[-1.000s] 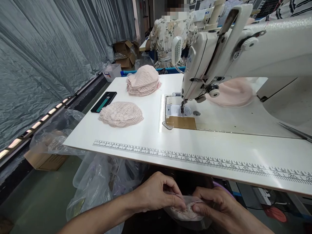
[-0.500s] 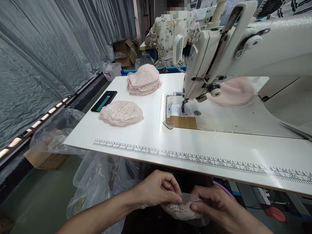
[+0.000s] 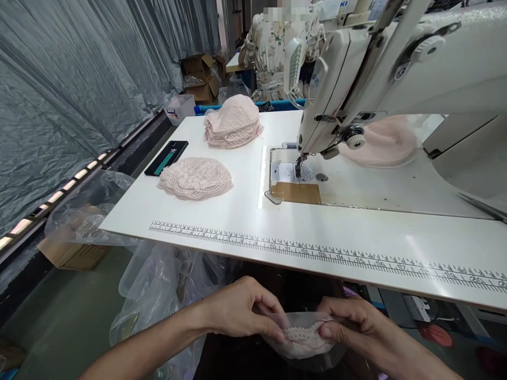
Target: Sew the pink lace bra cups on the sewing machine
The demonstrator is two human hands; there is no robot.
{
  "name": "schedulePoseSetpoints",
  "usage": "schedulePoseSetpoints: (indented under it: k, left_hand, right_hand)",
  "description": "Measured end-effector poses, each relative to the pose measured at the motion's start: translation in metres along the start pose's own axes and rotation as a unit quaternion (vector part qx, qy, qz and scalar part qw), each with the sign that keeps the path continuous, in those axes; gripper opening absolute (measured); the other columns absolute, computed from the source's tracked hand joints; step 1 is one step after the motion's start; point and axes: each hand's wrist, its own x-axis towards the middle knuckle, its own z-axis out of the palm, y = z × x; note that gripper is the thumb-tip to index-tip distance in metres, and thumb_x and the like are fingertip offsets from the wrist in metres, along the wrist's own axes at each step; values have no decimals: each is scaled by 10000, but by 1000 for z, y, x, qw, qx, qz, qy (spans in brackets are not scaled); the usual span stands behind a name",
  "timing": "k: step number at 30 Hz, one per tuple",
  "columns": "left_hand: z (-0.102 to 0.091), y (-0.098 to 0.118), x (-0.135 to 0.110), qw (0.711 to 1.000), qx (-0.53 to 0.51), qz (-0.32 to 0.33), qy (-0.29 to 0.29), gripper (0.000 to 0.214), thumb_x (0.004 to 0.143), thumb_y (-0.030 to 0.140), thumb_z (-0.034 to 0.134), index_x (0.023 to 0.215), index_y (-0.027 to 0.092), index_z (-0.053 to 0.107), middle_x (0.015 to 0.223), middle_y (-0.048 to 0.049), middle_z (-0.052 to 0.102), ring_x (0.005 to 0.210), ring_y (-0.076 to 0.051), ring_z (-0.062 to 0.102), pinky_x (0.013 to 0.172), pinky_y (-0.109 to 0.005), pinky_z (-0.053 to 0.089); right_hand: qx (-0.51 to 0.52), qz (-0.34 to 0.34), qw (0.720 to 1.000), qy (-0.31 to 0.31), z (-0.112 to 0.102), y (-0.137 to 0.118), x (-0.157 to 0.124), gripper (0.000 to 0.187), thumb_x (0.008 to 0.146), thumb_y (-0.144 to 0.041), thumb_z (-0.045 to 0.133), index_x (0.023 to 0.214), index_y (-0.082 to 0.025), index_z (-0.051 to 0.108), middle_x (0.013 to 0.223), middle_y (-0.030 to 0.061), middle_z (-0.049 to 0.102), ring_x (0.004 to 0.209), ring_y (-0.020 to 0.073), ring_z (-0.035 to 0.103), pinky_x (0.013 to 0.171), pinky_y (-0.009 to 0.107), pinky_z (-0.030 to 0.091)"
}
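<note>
Below the table's front edge, my left hand (image 3: 241,311) and my right hand (image 3: 352,324) both pinch a pale pink lace piece (image 3: 303,338), which lies in my lap between them. Each hand grips one end of its scalloped top edge with closed fingers. On the white sewing table (image 3: 277,221) lie a flat lace piece (image 3: 196,178) at the left and a stack of pink lace cups (image 3: 233,122) farther back. The sewing machine (image 3: 396,74) stands at the right, its needle (image 3: 298,168) over the plate.
A black phone (image 3: 166,157) lies at the table's left edge. More pink fabric (image 3: 380,141) sits behind the machine. Clear plastic bags (image 3: 158,290) and a cardboard box (image 3: 71,253) are on the floor at the left. A person in a floral top (image 3: 273,47) sits beyond the table.
My hands have drawn slightly apart and stretched the lace piece's scalloped edge between them. The camera has tipped a little, shifting the table up in view.
</note>
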Motion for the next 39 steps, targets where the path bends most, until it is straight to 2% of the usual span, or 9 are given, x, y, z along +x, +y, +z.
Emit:
schedulePoseSetpoints:
  k: [5, 8, 13, 20, 26, 30, 34, 36, 39]
  left_hand:
    - [2, 1, 5, 999, -12, 9, -31, 327, 550, 314, 810, 825, 160, 720, 608, 46, 560, 561, -74, 453, 525, -165, 336]
    - [7, -3, 11, 1000, -23, 0, -10, 255, 566, 303, 795, 745, 136, 723, 503, 66, 469, 479, -49, 348, 459, -163, 264]
    - [9, -4, 14, 999, -39, -10, -3, 187, 587, 258, 766, 733, 144, 741, 574, 19, 605, 525, -79, 480, 550, -176, 377]
    - [6, -7, 14, 999, -27, -26, -2, 211, 582, 274, 776, 759, 162, 746, 610, 9, 661, 547, -96, 550, 564, -172, 415]
    - [4, -7, 16, 1000, -13, -27, 6, 223, 579, 281, 786, 756, 152, 744, 617, 3, 667, 561, -102, 560, 561, -171, 417]
    - [6, 9, 8, 1000, 10, -24, -3, 213, 599, 273, 775, 770, 149, 745, 623, -2, 670, 550, -94, 553, 545, -160, 404]
    - [10, 36, 0, 998, 37, -16, -54, 218, 657, 283, 735, 838, 162, 743, 694, -12, 682, 622, -119, 586, 587, -176, 430]
    - [8, 43, 3, 997, 66, -9, -43, 224, 662, 301, 733, 836, 160, 741, 648, 1, 656, 590, -108, 559, 548, -170, 409]
    - [1, 38, 11, 998, 59, -11, -25, 229, 634, 323, 753, 783, 150, 734, 582, 19, 608, 540, -86, 517, 527, -168, 392]
  right_hand:
    - [26, 14, 999, -17, 2, -4, 1, 371, 816, -516, 556, 691, -166, 576, 606, -29, 489, 574, 103, 419, 521, 204, 327]
    - [18, 23, 999, -14, 2, -5, 1, 376, 803, -516, 572, 696, -156, 589, 609, -26, 487, 582, 103, 424, 524, 200, 331]
    - [41, 19, 999, -25, 1, -2, -2, 249, 774, -398, 645, 741, -156, 594, 657, -23, 532, 620, 103, 457, 570, 197, 353]
    - [17, 24, 999, -20, 1, 3, -2, 174, 727, -304, 678, 728, -156, 586, 653, -34, 530, 612, 102, 457, 556, 196, 337]
    - [52, 33, 998, -28, -1, 4, -3, 223, 768, -359, 646, 746, -145, 587, 694, -3, 576, 658, 119, 504, 596, 207, 368]
    - [81, 39, 995, -44, -5, -5, -7, 290, 747, -414, 663, 692, -147, 564, 641, -16, 542, 602, 101, 478, 557, 195, 361]
    - [101, 30, 992, -71, -6, -23, -9, 268, 718, -415, 701, 725, -156, 633, 629, -28, 546, 593, 93, 473, 557, 182, 358]
    - [61, 6, 997, -51, -7, -26, -7, 268, 707, -419, 710, 676, -162, 642, 577, -45, 494, 558, 84, 418, 521, 178, 324]
    - [24, 6, 1000, 0, -11, -21, -3, 349, 734, -437, 680, 551, -156, 582, 526, -56, 397, 515, 74, 331, 474, 192, 263]
